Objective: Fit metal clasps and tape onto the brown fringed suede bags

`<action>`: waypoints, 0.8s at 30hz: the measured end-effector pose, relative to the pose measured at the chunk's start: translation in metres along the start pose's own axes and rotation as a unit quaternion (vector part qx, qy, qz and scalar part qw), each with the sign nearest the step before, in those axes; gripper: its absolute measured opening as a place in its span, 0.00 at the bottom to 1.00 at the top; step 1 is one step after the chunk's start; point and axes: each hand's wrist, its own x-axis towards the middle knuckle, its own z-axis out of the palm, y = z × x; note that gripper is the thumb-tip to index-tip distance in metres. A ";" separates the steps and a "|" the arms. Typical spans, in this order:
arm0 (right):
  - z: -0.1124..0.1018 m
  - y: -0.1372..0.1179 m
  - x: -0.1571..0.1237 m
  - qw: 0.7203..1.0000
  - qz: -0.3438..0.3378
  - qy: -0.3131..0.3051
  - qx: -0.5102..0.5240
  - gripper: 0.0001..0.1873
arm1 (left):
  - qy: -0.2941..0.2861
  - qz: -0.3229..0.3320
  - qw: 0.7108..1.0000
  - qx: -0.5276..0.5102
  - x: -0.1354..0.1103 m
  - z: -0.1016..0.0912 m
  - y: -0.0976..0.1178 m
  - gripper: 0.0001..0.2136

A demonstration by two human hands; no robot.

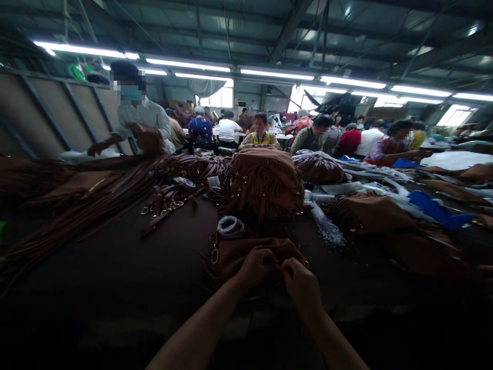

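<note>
My left hand (256, 267) and my right hand (300, 288) meet over a brown suede fringed bag (246, 259) lying on the dark table (100, 262). Their fingertips pinch its upper edge close together, and the fingers hide whatever small part lies between them. A metal clasp (214, 255) hangs at the bag's left side. Just beyond it lies a grey-white coil (230, 226), perhaps tape or cord.
A large fringed suede bag (264, 180) stands ahead, with tangled brown straps and fringes (88, 200) to the left. Further bags and blue plastic (437, 208) lie right. Several co-workers sit or stand at tables beyond.
</note>
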 end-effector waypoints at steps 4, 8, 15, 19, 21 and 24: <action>0.004 0.001 0.006 1.000 -0.006 0.011 -0.027 0.07 | -0.013 0.005 1.000 0.002 0.000 -0.001 0.000 0.07; 0.007 -0.002 0.006 0.999 0.004 0.015 -0.033 0.07 | -0.029 0.023 0.999 -0.016 0.003 -0.004 -0.003 0.09; 0.011 0.001 0.004 1.000 0.004 0.011 -0.015 0.10 | -0.091 -0.026 0.993 -0.074 0.012 -0.008 -0.008 0.09; 0.011 -0.001 0.007 0.998 -0.005 0.054 -0.025 0.13 | -0.067 -0.010 0.996 -0.055 0.013 -0.013 -0.004 0.08; 0.013 -0.004 0.010 0.997 -0.012 0.061 -0.055 0.15 | -0.056 0.006 0.997 -0.057 0.012 -0.015 -0.003 0.08; 0.018 -0.007 0.015 0.994 -0.011 0.030 -0.105 0.16 | -0.047 0.017 0.997 -0.050 0.009 -0.014 -0.002 0.07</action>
